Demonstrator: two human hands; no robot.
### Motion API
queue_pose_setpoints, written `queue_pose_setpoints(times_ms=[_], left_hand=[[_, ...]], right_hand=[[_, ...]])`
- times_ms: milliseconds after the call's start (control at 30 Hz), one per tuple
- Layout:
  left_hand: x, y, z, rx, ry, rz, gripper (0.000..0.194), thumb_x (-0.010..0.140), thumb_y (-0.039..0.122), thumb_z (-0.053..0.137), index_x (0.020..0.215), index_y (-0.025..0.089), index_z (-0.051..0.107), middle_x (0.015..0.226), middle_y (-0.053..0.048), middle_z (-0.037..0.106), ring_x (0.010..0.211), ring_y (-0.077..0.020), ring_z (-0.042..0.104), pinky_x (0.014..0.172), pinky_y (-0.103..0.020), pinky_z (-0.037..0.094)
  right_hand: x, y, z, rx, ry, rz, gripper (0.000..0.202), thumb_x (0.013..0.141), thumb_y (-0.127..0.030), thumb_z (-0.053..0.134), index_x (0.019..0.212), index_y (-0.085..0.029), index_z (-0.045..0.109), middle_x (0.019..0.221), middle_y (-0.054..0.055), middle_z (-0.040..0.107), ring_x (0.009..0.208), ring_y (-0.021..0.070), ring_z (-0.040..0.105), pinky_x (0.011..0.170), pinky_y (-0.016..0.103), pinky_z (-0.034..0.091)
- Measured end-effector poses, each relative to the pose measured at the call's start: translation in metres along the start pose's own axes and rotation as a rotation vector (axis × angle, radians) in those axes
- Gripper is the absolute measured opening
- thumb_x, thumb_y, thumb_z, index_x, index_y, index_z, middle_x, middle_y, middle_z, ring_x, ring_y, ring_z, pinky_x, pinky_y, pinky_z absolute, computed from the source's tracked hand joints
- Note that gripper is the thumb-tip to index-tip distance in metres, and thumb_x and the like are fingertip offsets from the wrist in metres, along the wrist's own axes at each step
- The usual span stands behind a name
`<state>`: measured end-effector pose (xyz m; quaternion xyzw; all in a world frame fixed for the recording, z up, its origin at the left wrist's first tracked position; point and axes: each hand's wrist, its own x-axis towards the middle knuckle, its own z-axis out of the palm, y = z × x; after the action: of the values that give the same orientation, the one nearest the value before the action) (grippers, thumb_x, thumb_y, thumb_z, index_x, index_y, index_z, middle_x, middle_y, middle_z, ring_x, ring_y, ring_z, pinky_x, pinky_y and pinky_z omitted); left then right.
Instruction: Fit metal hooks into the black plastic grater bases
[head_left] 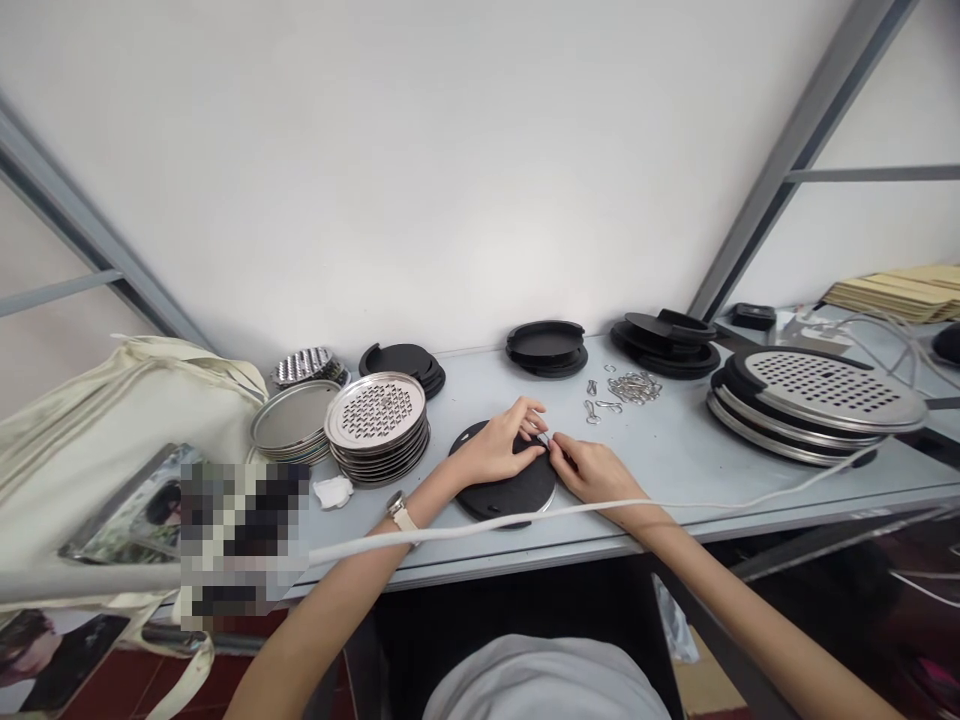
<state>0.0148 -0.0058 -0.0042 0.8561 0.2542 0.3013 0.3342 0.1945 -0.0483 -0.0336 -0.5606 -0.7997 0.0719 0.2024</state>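
Observation:
A round black plastic disc (pixel 506 497) with a silvery rim showing underneath lies near the front edge of the table. My left hand (pixel 501 450), a watch on its wrist, rests over the disc, thumb on top and fingers curled at its far right edge. Beside that edge my right hand (pixel 592 470) is closed in a pinch. A small metal clip (pixel 544 437), mostly hidden, shows between its fingertips and the left fingers. Behind my right hand lie a pile of metal clips (pixel 636 388) and a few loose ones (pixel 592 411).
Left stand a stack of metal grater discs (pixel 376 415), plain metal discs (pixel 296 420) and black discs (pixel 405 368). Black rings (pixel 546 345) sit behind, more (pixel 664 343) at back right. Assembled graters (pixel 817 405) stand right. A white cable (pixel 720 503) crosses in front; a bag (pixel 135 420) is left.

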Motion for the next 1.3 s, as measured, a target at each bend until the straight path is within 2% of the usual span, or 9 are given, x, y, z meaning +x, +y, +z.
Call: queue_pose_setpoints(times_ms=[367,833,1300], left_hand=[[0.0,0.0,-0.001,-0.013,-0.017,0.001,0.046,0.077,0.013,0.056,0.118,0.02,0.036,0.104,-0.007,0.058,0.092,-0.0142,0.056,0.086,-0.031,0.048],[-0.001,0.0,0.0,-0.002,-0.02,0.001,0.047,0.078,0.015,0.055,0.119,0.02,0.034,0.105,-0.007,0.057,0.097,-0.0154,0.056,0.089,-0.033,0.047],[-0.001,0.01,-0.002,0.219,-0.015,-0.044,0.04,0.079,0.022,0.054,0.115,0.022,0.038,0.106,-0.004,0.059,0.104,-0.0185,0.054,0.096,-0.037,0.031]], right_hand=[[-0.001,0.0,0.001,0.018,0.017,0.01,0.027,0.092,-0.032,0.028,0.073,-0.021,0.043,0.057,0.0,0.054,0.048,0.0136,0.048,0.052,0.024,0.027],[-0.001,0.0,-0.002,0.061,-0.002,-0.017,0.03,0.093,-0.033,0.027,0.075,-0.021,0.048,0.06,0.002,0.057,0.051,0.0135,0.05,0.053,0.024,0.029],[-0.001,0.0,-0.003,0.059,-0.016,-0.021,0.03,0.093,-0.033,0.027,0.076,-0.02,0.049,0.061,0.001,0.057,0.051,0.0129,0.049,0.053,0.024,0.029]])
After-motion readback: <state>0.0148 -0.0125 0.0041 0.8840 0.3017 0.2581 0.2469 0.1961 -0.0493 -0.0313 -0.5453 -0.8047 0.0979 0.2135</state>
